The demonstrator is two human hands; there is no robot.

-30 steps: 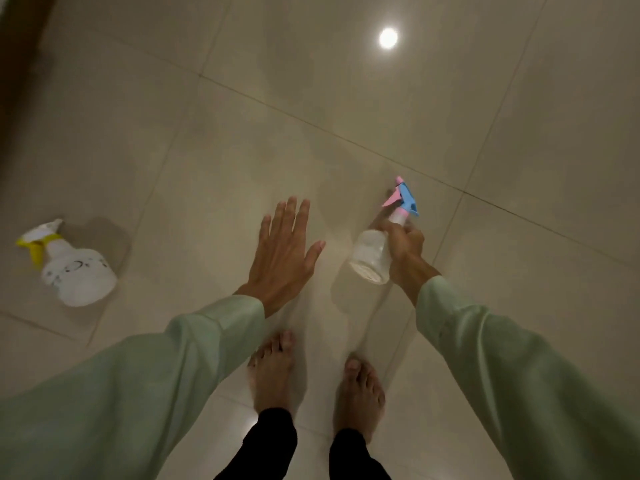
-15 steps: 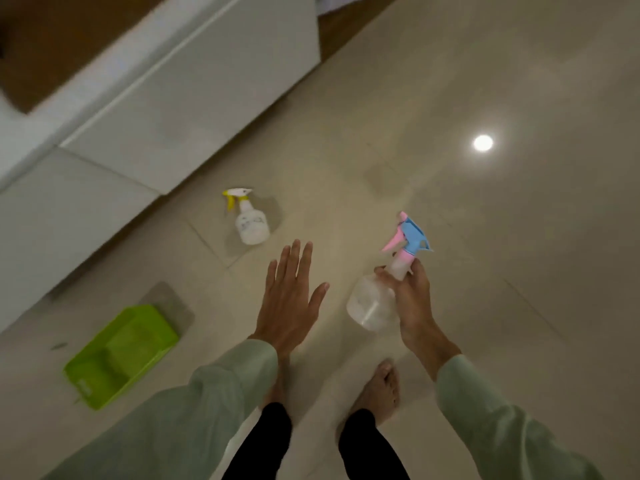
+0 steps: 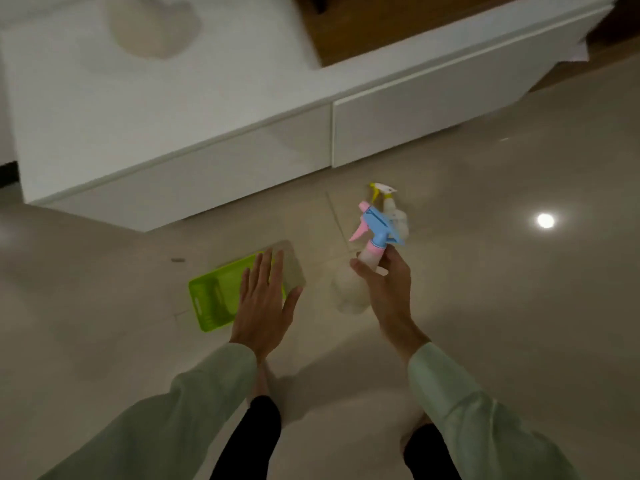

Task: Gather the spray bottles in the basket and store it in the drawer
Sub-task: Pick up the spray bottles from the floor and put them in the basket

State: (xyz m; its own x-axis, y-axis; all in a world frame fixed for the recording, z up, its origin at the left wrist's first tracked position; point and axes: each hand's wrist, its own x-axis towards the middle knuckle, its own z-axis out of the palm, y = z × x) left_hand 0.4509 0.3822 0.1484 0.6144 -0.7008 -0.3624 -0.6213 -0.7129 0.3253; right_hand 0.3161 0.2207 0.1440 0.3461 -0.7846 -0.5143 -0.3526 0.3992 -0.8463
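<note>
Looking down from the head cam, your right hand [image 3: 386, 289] has its fingers curled tight around the neck of the pink and blue spray bottle [image 3: 372, 237], held up off the tiled floor [image 3: 519, 306]. Your left hand [image 3: 265, 303] is flat, fingers spread and holding nothing, hovering over the green basket [image 3: 211, 299] on the floor. The yellow-trigger spray bottle [image 3: 391, 209] stands further out, near the white drawer unit [image 3: 415, 112], whose fronts look closed.

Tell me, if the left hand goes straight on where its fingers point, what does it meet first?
Probably the green basket: the open left hand hangs over its right end. Depth is unclear.
</note>
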